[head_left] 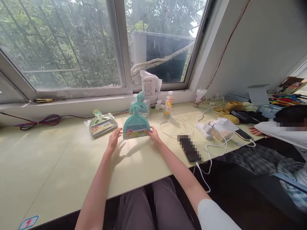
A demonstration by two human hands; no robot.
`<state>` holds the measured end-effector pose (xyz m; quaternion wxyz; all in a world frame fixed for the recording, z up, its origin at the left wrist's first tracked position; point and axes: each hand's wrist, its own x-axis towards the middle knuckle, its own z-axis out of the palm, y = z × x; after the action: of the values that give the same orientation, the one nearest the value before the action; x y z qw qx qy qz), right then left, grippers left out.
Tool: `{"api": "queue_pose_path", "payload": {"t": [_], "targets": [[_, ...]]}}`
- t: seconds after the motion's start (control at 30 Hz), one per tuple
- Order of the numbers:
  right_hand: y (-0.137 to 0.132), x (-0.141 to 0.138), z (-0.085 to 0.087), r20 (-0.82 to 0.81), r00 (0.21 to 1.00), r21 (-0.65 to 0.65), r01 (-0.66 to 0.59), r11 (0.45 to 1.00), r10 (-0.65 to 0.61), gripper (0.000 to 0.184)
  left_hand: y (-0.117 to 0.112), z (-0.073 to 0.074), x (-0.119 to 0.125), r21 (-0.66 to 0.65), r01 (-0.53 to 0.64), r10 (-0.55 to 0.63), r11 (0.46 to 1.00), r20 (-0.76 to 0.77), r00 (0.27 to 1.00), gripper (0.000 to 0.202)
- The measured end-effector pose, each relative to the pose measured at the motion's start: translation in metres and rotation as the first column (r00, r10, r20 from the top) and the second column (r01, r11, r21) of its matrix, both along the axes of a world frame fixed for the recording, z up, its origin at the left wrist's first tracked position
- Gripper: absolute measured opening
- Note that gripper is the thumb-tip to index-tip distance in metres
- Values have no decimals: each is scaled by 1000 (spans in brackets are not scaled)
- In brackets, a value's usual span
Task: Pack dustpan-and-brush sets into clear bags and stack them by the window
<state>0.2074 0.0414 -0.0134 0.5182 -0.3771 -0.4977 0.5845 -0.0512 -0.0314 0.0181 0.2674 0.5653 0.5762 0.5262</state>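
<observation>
A teal mini dustpan with a small brush set in it (136, 124) is held upright above the table, its handle pointing up and a printed label across its lower part. My right hand (153, 135) pinches its lower right corner. Close beside its left edge is my left hand (114, 139), fingers apart; any contact there is too slight to make out. Behind it stand more teal dustpan sets (145, 108), partly hidden. To the left, green dustpan sets in clear plastic wrap (102, 124) lie on the table.
A drink bottle (168, 103), a white package (150, 83) and a cup (199, 97) are near the window. On the right are a phone (189, 148), white cables, a power strip (205, 130) and a person's sleeve (275, 131). Bundled wires (49, 120) lie back left.
</observation>
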Motion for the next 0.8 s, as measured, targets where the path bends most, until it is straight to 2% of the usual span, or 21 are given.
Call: {"api": "queue_pose_path", "payload": {"t": [0.03, 0.07, 0.13, 0.2, 0.33, 0.4, 0.47, 0.53, 0.6, 0.67, 0.73, 0.8], "targets": [[0, 0, 1, -10, 1000, 2, -25, 1000, 25, 47, 0, 4, 14, -64, 98, -88, 993, 144, 986, 65], [0, 0, 2, -19, 999, 1, -50, 999, 50, 45, 1, 7, 26, -74, 139, -117, 988, 245, 962, 66], [0, 0, 4, -34, 996, 3, -85, 996, 86, 42, 3, 11, 42, -87, 157, -113, 984, 377, 919, 66], [0, 1, 6, -25, 996, 20, -90, 996, 91, 38, 5, 11, 46, -123, 138, -72, 983, 434, 898, 60], [-2, 1, 9, 205, 978, 121, -53, 991, 27, 30, 4, 7, 38, -234, 141, -42, 962, 382, 923, 50], [-6, 1, 11, 347, 933, 252, 5, 968, -95, 37, 3, 5, 38, -218, 143, -57, 966, 358, 932, 53], [-12, -1, 14, 459, 848, 425, 52, 904, -265, 46, 2, 4, 42, -174, 136, -60, 975, 386, 921, 59], [-20, -2, 18, 553, 748, 559, -5, 829, -368, 45, 3, 3, 49, -155, 126, -49, 980, 429, 902, 62], [-26, -5, 20, 635, 684, 602, -146, 785, -360, 34, 4, 1, 55, -152, 99, -17, 983, 462, 886, 58], [-28, -7, 21, 686, 661, 596, -271, 756, -304, 25, 7, 0, 57, -136, 62, 12, 989, 484, 875, 54], [-27, -9, 20, 694, 662, 590, -297, 751, -283, 20, 8, -2, 55, -116, 30, 31, 993, 492, 870, 54], [-24, -9, 17, 665, 687, 587, -239, 774, -292, 18, 8, -2, 53, -110, 28, 30, 994, 489, 872, 56]]}}
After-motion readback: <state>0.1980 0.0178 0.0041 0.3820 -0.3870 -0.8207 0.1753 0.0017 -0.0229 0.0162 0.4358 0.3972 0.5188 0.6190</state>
